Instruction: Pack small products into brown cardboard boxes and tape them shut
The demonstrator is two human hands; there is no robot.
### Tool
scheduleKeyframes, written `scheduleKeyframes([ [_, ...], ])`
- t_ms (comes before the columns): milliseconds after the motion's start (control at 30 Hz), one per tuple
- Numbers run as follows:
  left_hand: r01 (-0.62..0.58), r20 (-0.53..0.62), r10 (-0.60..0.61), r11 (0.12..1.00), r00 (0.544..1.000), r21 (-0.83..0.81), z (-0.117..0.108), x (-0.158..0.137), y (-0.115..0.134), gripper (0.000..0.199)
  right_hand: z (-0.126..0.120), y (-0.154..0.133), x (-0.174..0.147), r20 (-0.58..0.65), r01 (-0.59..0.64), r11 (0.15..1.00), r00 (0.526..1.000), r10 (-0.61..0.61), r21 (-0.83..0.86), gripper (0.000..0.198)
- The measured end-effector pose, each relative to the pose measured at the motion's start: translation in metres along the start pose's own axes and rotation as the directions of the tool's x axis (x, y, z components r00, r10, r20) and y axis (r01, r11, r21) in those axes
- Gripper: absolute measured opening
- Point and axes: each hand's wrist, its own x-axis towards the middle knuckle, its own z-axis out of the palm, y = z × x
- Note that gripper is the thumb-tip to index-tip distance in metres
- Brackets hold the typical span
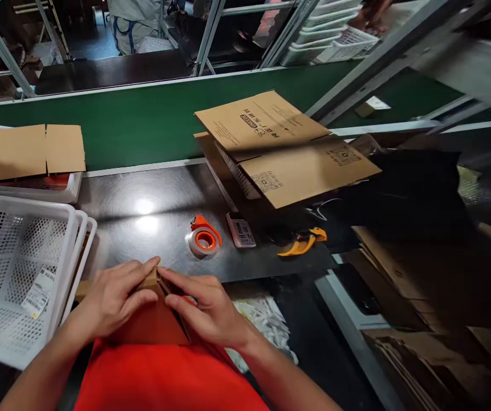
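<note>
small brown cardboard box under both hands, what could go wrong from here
1. The left hand and right hand press the small brown cardboard box at the dark table's near edge; it might slip off.
2. The orange tape dispenser and yellow box cutter lie close ahead; a quick reach could knock them or meet the cutter.

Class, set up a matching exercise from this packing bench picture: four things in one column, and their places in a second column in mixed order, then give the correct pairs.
Things
1. small cardboard box
2. tape dispenser
3. white basket
4. flat cartons

Places
A. at the left edge of the bench
B. propped by the green belt
C. under the left hand and right hand
D. mid-bench, beside a labelled device

Pairs: 1-C, 2-D, 3-A, 4-B
</note>
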Motion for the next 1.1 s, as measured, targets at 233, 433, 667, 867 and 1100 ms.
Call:
scheduleKeyframes([
  [233, 0.034, 0.052, -0.032, 0.999, 0.998, -0.036, 0.002, 0.003, -0.009, 0.058, 0.003, 0.004, 0.01, -0.003, 0.073, 0.991, 0.997, -0.074, -0.11, 0.041],
  [433, 0.01, 0.067, -0.008, 1.0, 0.998, -0.027, 0.0, 0.004, -0.006, 0.058, 0.0, 0.004, 0.016, 0.029, -0.002, 0.998, 1.0, 0.004, -0.056, 0.034],
  [667, 0.027, 0.1, -0.024, 0.999, 0.995, -0.027, -0.001, 0.008, -0.003, 0.059, -0.013, 0.004, 0.035, 0.185, -0.089, 0.992, 0.98, 0.071, 0.094, 0.024],
  [867, 0.044, 0.1, -0.041, 0.999, 0.994, -0.027, 0.002, 0.009, -0.006, 0.06, -0.017, 0.015, 0.038, 0.24, -0.137, 0.98, 0.966, 0.1, 0.144, 0.02],
  [1100, 0.046, 0.088, -0.039, 0.997, 0.995, -0.068, -0.007, 0.009, -0.003, 0.056, -0.031, 0.03, 0.034, 0.254, 0.094, 0.983, 0.958, -0.132, 0.158, 0.055],
])
